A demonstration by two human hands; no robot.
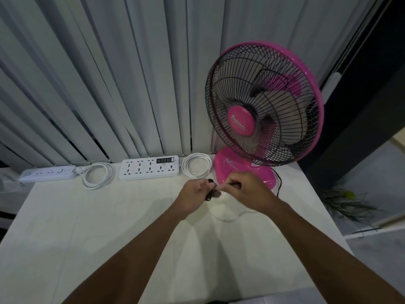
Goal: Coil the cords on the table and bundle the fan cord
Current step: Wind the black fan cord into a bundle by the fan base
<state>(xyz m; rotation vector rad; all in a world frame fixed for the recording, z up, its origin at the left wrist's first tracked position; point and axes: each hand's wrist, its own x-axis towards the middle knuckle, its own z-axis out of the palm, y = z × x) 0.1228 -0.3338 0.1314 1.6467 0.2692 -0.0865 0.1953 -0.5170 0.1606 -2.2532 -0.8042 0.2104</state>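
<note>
White cords (pixel 196 165): both coiled, done.
Fan cord (pixel 210 195): your left hand (pixel 194 194) and right hand (pixel 244 190) pinch it, bundle seemingly unfinished.

Place: we take this for a room in a home or office.
Backdrop: we face grey vertical blinds (pixel 109 73).
Furnishing: we see a white table (pixel 87 227), a pink desk fan (pixel 263 106) and a power strip (pixel 149 170).

Black fan cord (pixel 209 195), small bundle; two white cords (pixel 86 180) (pixel 184 168), flat coils.
</note>
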